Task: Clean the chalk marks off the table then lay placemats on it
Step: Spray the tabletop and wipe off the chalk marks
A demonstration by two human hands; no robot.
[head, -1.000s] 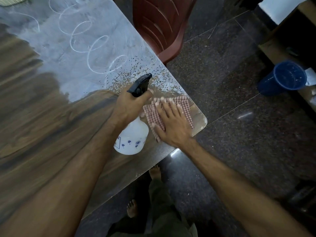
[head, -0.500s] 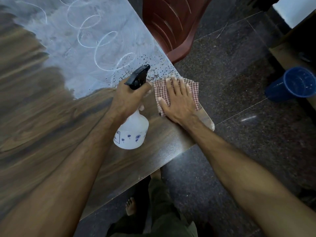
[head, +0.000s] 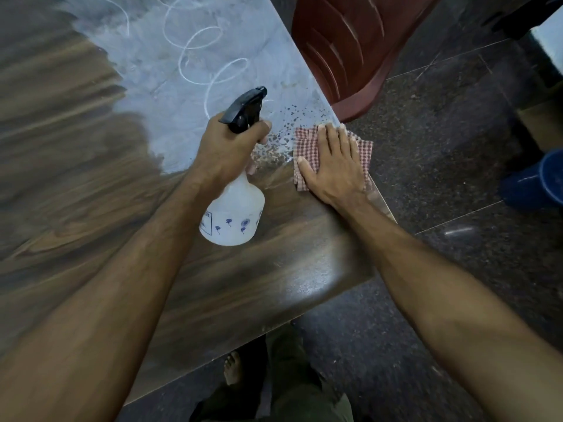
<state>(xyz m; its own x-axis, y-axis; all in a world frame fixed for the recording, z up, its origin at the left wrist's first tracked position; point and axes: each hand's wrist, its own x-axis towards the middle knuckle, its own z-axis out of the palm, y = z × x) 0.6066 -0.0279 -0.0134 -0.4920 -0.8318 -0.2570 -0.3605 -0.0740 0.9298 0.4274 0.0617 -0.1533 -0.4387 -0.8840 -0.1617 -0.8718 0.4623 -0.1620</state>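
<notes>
Where the wooden table (head: 91, 190) meets the dark speckled floor (head: 441, 184), I see white chalk loops (head: 210, 50) on a hazy patch, beside a red chair (head: 344, 47). My left hand (head: 227, 147) grips a white spray bottle (head: 233, 208), contents not visible. My right hand (head: 333, 166) presses flat on a checked cloth (head: 364, 150) at the table edge. A blue bucket (head: 536, 181) stands far right.

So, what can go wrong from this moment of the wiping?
The checkered cloth overhangs the table edge under the right hand, so it may slip off. The chalk loops lie far from it and could be missed. The spray bottle, gripped by the left hand, might drip.
</notes>
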